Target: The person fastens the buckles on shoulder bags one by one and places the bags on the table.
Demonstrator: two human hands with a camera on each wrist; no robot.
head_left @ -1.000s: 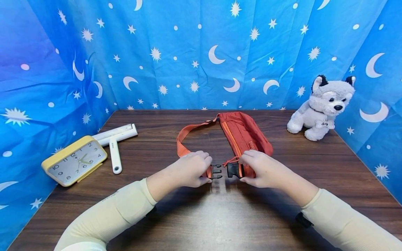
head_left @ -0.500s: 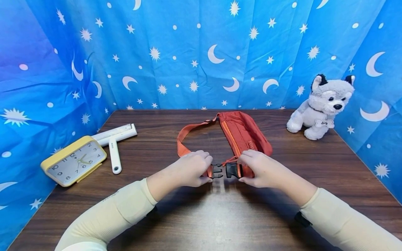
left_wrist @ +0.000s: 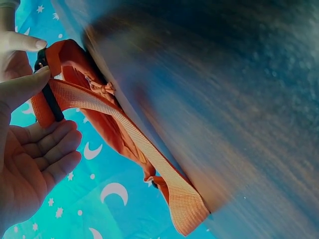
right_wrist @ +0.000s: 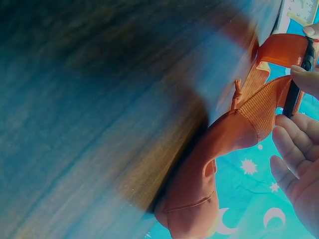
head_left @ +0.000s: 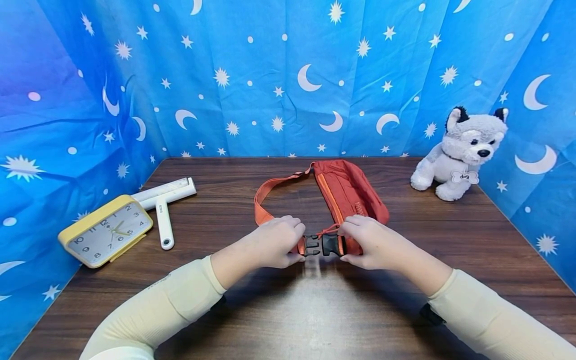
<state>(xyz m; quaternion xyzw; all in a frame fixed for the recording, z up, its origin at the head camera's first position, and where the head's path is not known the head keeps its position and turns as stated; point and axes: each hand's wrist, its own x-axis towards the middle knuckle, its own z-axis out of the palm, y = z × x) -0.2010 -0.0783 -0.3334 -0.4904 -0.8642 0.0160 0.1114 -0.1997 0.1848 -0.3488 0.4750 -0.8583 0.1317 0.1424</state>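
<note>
A red waist bag (head_left: 348, 187) lies on the table, its orange strap (head_left: 262, 200) looping out to the left. With thumb and fingers my left hand (head_left: 274, 243) pinches the strap end at the black pronged buckle half (head_left: 312, 245). Opposite it, my right hand (head_left: 375, 243) pinches the black socket buckle half (head_left: 331, 245) in front of the bag. The prong tips point at the socket's mouth; whether they touch it is too fine to tell. In the left wrist view, the webbing (left_wrist: 134, 129) trails from the fingers, and the lower fingers are loosely bent.
On the left stand a yellow alarm clock (head_left: 108, 230) and a white T-shaped tool (head_left: 164, 222). A grey plush dog (head_left: 463, 152) sits at the back right of the wooden table (head_left: 288, 310). Blue star-and-moon cloth (head_left: 270, 60) hangs behind.
My right hand has moved slightly left with the socket half, narrowing the gap to the prongs. My left hand has hardly moved.
</note>
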